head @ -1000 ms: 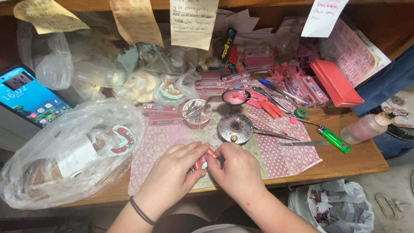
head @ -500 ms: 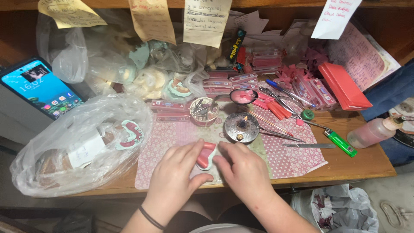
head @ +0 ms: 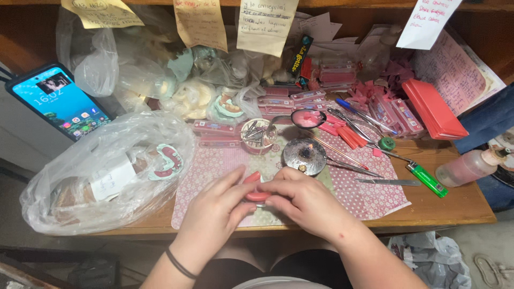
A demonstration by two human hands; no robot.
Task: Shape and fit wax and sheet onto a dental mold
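Observation:
Both hands meet over a pink patterned mat [head: 364,198] at the front of a wooden desk [head: 460,206]. Between them they pinch a small curved piece of pink wax [head: 254,187]. My left hand [head: 214,214] cups it from the left, a dark band on that wrist. From the right, my right hand [head: 302,200] presses its fingertips against the piece. Just beyond the hands stand a round metal burner [head: 304,155] and a small cup of metal tools [head: 258,135].
A clear plastic bag [head: 101,176] with a dental cast lies at left, a lit smartphone [head: 59,101] behind it. Pink wax sheets [head: 433,109], thin metal instruments [head: 353,167], a green lighter [head: 428,181] and a squeeze bottle [head: 466,167] fill the right. Paper notes hang above.
The view has shifted slightly. Both hands keep working the pink wax piece, which now lies more level between the fingertips.

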